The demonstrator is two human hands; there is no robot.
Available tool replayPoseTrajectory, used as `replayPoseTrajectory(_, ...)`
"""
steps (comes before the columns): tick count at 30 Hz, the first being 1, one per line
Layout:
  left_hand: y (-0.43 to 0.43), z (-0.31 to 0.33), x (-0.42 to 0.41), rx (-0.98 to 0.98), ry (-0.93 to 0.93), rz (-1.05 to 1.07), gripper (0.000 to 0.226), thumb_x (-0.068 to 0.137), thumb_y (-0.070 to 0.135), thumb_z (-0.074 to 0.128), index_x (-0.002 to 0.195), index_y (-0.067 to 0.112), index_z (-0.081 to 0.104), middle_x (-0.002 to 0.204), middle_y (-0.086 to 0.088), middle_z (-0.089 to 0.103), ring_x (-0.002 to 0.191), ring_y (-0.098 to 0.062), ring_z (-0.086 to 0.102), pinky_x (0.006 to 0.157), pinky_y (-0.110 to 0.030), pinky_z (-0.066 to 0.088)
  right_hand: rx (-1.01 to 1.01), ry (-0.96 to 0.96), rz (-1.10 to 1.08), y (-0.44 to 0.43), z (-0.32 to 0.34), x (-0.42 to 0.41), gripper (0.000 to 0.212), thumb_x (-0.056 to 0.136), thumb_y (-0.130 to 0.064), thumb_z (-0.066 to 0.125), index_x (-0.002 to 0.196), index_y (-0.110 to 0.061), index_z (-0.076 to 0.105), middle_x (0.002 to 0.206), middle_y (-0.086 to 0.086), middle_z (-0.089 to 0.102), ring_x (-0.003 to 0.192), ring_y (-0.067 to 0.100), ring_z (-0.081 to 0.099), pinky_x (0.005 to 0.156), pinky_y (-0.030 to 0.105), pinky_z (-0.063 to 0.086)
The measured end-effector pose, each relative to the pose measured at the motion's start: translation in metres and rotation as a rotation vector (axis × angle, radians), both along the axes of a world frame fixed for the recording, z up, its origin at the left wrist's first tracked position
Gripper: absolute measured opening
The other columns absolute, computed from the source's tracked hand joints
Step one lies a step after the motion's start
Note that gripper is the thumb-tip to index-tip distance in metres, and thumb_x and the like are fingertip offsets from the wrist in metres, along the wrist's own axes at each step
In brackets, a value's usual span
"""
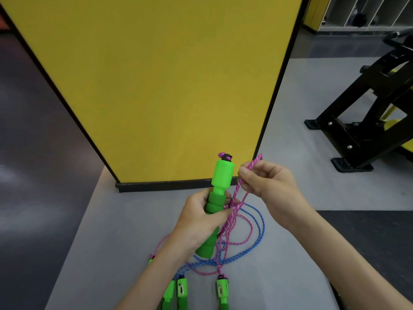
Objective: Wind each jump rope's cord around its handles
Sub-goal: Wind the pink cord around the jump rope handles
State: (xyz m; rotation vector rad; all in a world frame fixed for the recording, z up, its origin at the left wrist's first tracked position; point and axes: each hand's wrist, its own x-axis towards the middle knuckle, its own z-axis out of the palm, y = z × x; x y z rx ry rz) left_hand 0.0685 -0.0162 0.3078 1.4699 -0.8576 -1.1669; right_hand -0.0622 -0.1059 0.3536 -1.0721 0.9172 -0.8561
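My left hand (202, 217) grips a green jump rope handle (218, 193) held upright, its black cap at the top with a pink knot. My right hand (266, 183) pinches a doubled stretch of the pink cord (248, 173), which runs down past my left fingers into a loose tangle on the floor. A blue cord (257, 238) loops through that tangle. Three more green handles lie near the bottom edge: two side by side (176, 291) with the blue cord and one (222, 291) with a pink cord.
A yellow panel with a black base (169, 86) stands right behind the handle. A black and yellow gym machine frame (366, 121) sits at the right. The cords lie on a grey floor strip (111, 242), with dark flooring at left and right.
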Motion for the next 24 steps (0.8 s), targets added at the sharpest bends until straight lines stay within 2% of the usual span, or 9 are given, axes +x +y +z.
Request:
replayPoseTrajectory(2,0.000,-0.001,0.000,-0.019,-0.038,0.054,0.023,0.075,0.007,0.080,0.088,0.023,0.072,0.089,0.002,0.075,0.082,-0.013,0.069,0.075,-0.031,0.055,0.015,-0.011,-0.004,0.000,0.001,0.000,0.003,0.082,-0.003,0.066,0.084,-0.003,0.068,0.073,0.009,0.060,0.062,0.011,0.060,0.061,0.019,0.054)
replayPoseTrajectory(5,0.001,-0.001,0.001,-0.040,-0.109,0.128,0.022,0.075,0.004,0.078,0.086,0.021,0.070,0.084,0.004,0.075,0.077,-0.008,0.068,0.069,-0.021,0.051,-0.009,0.089,0.119,0.004,0.001,0.001,0.010,0.079,-0.003,0.070,0.087,-0.006,0.065,0.073,0.008,0.062,0.065,0.014,0.059,0.061,0.022,0.054)
replayPoseTrajectory(9,0.001,0.000,0.003,-0.034,-0.148,0.147,0.025,0.075,0.004,0.076,0.092,0.021,0.071,0.085,0.000,0.075,0.077,-0.012,0.069,0.065,-0.019,0.051,-0.038,0.162,0.281,0.011,0.001,0.002,0.023,0.075,0.010,0.071,0.090,-0.003,0.058,0.071,0.002,0.069,0.064,0.011,0.067,0.061,0.020,0.053)
replayPoseTrajectory(13,0.002,0.001,0.002,0.015,-0.078,0.128,0.024,0.074,0.002,0.077,0.087,0.021,0.071,0.076,0.001,0.073,0.060,-0.007,0.061,0.055,-0.021,0.047,-0.103,0.222,0.302,0.006,0.002,-0.003,0.020,0.077,0.011,0.069,0.085,-0.005,0.060,0.074,0.004,0.069,0.066,0.013,0.064,0.066,0.025,0.056)
replayPoseTrajectory(15,0.002,0.000,0.000,0.045,-0.034,0.157,0.022,0.073,0.003,0.078,0.085,0.020,0.071,0.075,0.002,0.073,0.062,-0.007,0.064,0.059,-0.024,0.052,-0.163,0.293,0.299,0.003,-0.001,-0.006,0.019,0.078,0.011,0.068,0.084,-0.006,0.061,0.076,0.006,0.068,0.070,0.018,0.061,0.071,0.030,0.056)
replayPoseTrajectory(19,-0.001,-0.002,0.001,0.063,0.051,0.242,0.023,0.076,0.003,0.077,0.093,0.017,0.070,0.088,-0.004,0.075,0.085,-0.022,0.072,0.080,-0.038,0.058,-0.262,0.394,0.308,-0.002,-0.003,-0.009,0.019,0.078,0.010,0.068,0.083,-0.007,0.062,0.079,0.008,0.069,0.073,0.018,0.064,0.072,0.027,0.057)
replayPoseTrajectory(21,-0.002,-0.003,0.000,0.053,0.065,0.286,0.025,0.077,0.000,0.074,0.094,0.016,0.069,0.088,-0.002,0.074,0.085,-0.023,0.071,0.080,-0.038,0.058,-0.327,0.422,0.331,-0.002,-0.003,-0.009,0.019,0.078,0.009,0.069,0.082,-0.008,0.061,0.079,0.008,0.070,0.074,0.017,0.066,0.075,0.031,0.057)
replayPoseTrajectory(24,-0.001,-0.003,-0.003,0.060,0.081,0.318,0.023,0.079,-0.004,0.071,0.091,0.016,0.067,0.085,-0.002,0.072,0.075,-0.020,0.071,0.071,-0.033,0.057,-0.367,0.413,0.312,0.001,-0.005,-0.008,0.018,0.079,0.008,0.069,0.082,-0.007,0.061,0.079,0.006,0.071,0.075,0.019,0.066,0.076,0.033,0.058)
